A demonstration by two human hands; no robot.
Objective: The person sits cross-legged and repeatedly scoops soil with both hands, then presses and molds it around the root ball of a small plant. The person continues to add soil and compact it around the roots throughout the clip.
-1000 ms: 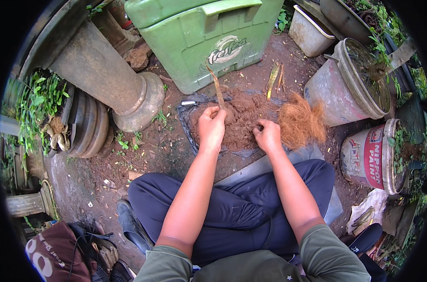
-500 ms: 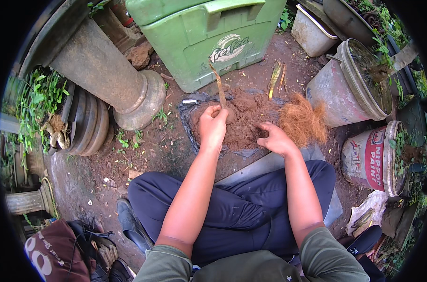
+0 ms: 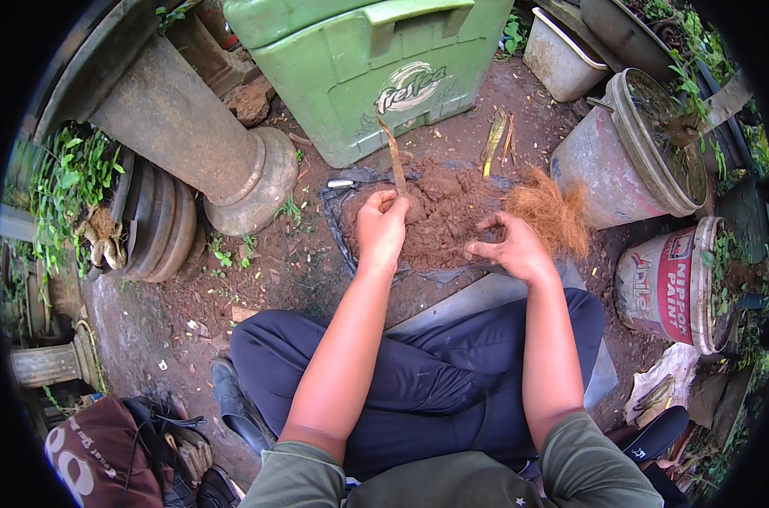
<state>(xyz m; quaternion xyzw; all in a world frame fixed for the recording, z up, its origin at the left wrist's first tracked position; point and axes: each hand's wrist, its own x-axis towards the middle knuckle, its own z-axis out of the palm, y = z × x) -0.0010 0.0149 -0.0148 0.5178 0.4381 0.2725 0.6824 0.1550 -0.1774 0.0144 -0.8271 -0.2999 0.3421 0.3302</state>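
Observation:
A mound of wet brown soil [image 3: 444, 224] lies on a black plastic sheet [image 3: 337, 222] in front of me. My left hand [image 3: 382, 227] is closed at the lower end of a thin brownish stalk [image 3: 394, 159], which stands nearly upright with its tip leaning left. A lump of mud [image 3: 414, 208] clings around the stalk's base beside my fingers. Over the right part of the soil, my right hand [image 3: 513, 248] has its thumb and fingers apart, with nothing between them. Just past that hand rests a clump of orange-brown coconut fibre [image 3: 554, 216].
A green cooler box [image 3: 359, 93] stands beyond the soil. Two paint buckets [image 3: 600, 169] [image 3: 660, 288] with plants are at right. At left are a concrete pillar [image 3: 181, 127] and a ribbed pot [image 3: 160, 220]. Yellowish leaf strips [image 3: 493, 146] lie behind the soil.
My right hand has shifted slightly right and turned, its fingers lifting off the soil and spreading. The left hand and the stalk have hardly moved.

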